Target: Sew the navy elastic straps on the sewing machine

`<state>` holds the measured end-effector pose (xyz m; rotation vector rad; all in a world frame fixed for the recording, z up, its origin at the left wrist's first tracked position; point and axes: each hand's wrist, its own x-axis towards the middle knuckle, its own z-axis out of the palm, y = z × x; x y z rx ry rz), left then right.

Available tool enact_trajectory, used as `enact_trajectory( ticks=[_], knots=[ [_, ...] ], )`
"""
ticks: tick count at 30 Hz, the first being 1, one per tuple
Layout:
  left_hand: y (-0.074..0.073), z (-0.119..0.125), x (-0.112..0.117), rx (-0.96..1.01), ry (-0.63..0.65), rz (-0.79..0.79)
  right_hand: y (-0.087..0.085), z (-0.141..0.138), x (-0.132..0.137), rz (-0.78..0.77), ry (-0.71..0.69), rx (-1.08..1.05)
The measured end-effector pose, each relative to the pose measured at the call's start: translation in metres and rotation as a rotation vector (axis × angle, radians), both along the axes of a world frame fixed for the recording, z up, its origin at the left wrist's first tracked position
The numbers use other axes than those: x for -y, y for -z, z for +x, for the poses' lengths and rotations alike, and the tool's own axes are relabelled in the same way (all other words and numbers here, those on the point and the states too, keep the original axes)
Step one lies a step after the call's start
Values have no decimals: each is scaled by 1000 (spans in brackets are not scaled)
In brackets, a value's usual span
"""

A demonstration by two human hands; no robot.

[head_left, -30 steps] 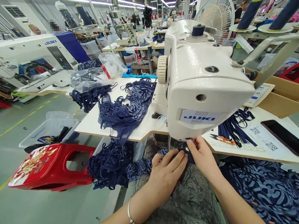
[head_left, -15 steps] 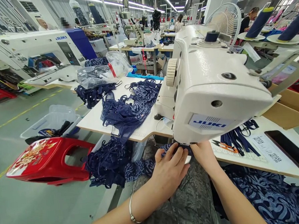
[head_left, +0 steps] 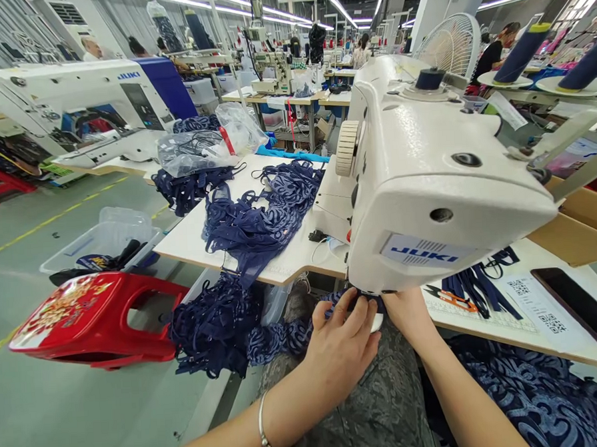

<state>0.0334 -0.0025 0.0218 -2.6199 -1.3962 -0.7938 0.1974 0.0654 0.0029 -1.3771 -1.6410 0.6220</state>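
Note:
My left hand (head_left: pixel 342 344) is at the sewing machine (head_left: pixel 423 223), its bent fingers pressed together on a navy patterned bra (head_left: pixel 334 296) under the machine head. On the other side of the needle area, my right hand (head_left: pixel 407 311) reaches in beneath the head. Its fingertips are hidden there, so their grip does not show. Navy patterned fabric (head_left: pixel 272 341) trails left from near my left hand toward a hanging heap of navy straps and garments (head_left: pixel 216 328). The needle and presser foot are out of sight.
More navy bras (head_left: pixel 268 218) lie on the white table left of the machine. Orange-handled thread snips (head_left: pixel 452 300), navy straps (head_left: pixel 476 284) and a phone (head_left: pixel 580 305) lie on the right. A red stool (head_left: pixel 98 321) lies tipped on the floor. Patterned fabric (head_left: pixel 542 391) hangs lower right.
The view has shifted slightly, so the machine appears a little farther right and lower. Both hands stay at the same place under the machine head, with the left fingers moving only a little.

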Motion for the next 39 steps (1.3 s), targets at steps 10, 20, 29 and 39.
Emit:
enact_trajectory(
  ticks=[10,20,29,39],
  knots=[
    [-2,1,-1,-12,-14,47,2,2,0,7,2,51],
    [5,3,2,-8,-91,123,10,2,-5,137,38,89],
    [6,0,2,-1,-76,99,26,5,-11,174,-29,230],
    [5,5,3,-30,-50,114,10,0,0,79,46,37]
  ],
)
